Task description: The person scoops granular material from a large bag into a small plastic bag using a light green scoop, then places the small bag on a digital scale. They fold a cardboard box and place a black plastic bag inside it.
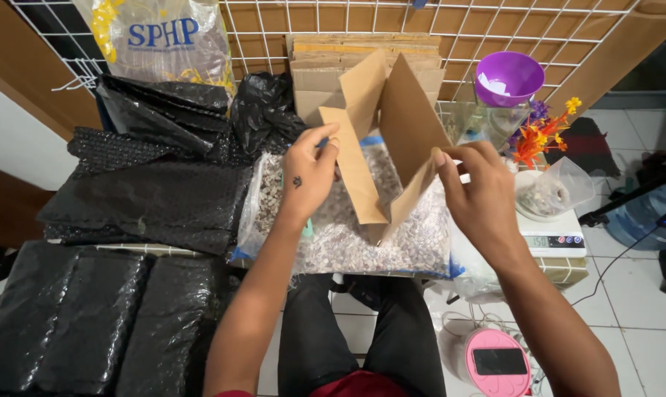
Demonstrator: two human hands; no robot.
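Observation:
A brown cardboard box [392, 125], partly unfolded with its flaps standing up, is held between both hands above a clear bag of small pale pebbles [362, 235]. My left hand [307, 176] pinches the box's left flap near its top edge. My right hand [476, 195] grips the lower right panel. A stack of flat cardboard sheets [326, 62] leans behind the box against a white wire grid.
Black bubble-wrap sheets [149, 198] and black wrapped parcels [68, 316] lie at the left. A white scale [553, 239] carries a bowl in a plastic bag at the right, beside a purple bowl [508, 77] and orange flowers [539, 136]. A pink round device [498, 362] sits on the floor.

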